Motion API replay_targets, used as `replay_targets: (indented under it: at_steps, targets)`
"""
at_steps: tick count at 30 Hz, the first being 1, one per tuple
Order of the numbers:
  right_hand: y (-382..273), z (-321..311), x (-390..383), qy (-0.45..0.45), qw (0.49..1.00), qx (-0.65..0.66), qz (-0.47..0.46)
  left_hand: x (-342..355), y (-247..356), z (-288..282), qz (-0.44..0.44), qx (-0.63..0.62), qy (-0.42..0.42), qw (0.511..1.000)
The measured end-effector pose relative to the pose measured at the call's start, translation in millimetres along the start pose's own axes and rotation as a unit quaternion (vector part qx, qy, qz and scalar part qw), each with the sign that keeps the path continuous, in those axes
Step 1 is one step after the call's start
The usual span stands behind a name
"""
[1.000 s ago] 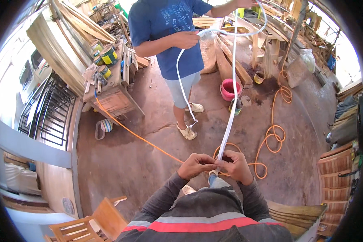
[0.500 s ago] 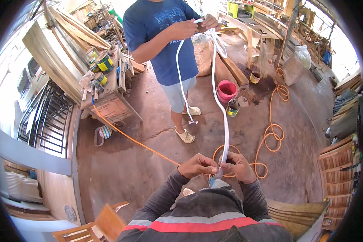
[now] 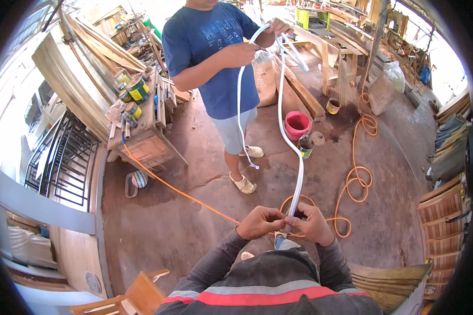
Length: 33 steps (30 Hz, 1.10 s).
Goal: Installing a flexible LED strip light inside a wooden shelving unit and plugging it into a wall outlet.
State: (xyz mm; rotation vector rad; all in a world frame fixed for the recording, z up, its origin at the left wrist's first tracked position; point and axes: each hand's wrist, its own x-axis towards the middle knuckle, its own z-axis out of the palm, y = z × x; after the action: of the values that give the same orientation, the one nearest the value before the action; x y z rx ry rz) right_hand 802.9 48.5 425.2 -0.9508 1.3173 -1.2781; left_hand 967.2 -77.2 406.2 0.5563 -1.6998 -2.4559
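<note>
The work is judged to be partway through. A length of white cord [image 3: 300, 176] is suspended between two people: the near part is held at the lower centre of the frame, and the far part is carried by the co-worker [image 3: 210, 68] at the upper centre. Some bends have been gathered near the co-worker's raised hand [image 3: 279, 26], while a loose tail is left hanging in front of the co-worker's legs. The cord has not been set down, and both parts remain to be released. Whether the near part is being joined, cleaned or only inspected cannot be told.

The near part is pinched by the left hand [image 3: 259, 223] and the right hand [image 3: 312, 224]. Both hands are nearly closed, with the fingers curled and the thumbs and fingertips brought together on the cord; the two sets of fingertips almost meet. The exact finger contact is partly hidden.

The cord appears white, smooth and flexible. From the upper centre it is led down past the red bucket [image 3: 297, 134], bowed slightly to the right, and brought back to the fingertips. The near stretch appears broader, being closer to the camera. A small pale piece is seen at the tip of the hanging tail, above the brown floor [image 3: 205, 236]. Whether the cord is hollow or solid cannot be determined
</note>
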Motion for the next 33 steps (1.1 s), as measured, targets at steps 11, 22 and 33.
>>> replay_targets:
  at_steps: [11, 22, 33]
  targets:
    - [13.4, 21.8, -7.3, 0.134, 0.990, -0.023, -0.039, -6.8, -7.9, 15.9, 0.136, 0.298, 0.131, 0.936]
    - [0.4, 36.2, 9.2, 0.282, 0.946, 0.119, -0.108, 6.8, -6.8, -1.9, 0.177, 0.037, 0.186, 0.966]
    - [-9.5, 17.1, -4.2, 0.277, 0.951, 0.081, -0.108, -14.2, -3.2, 27.1, 0.125, 0.022, 0.138, 0.982]
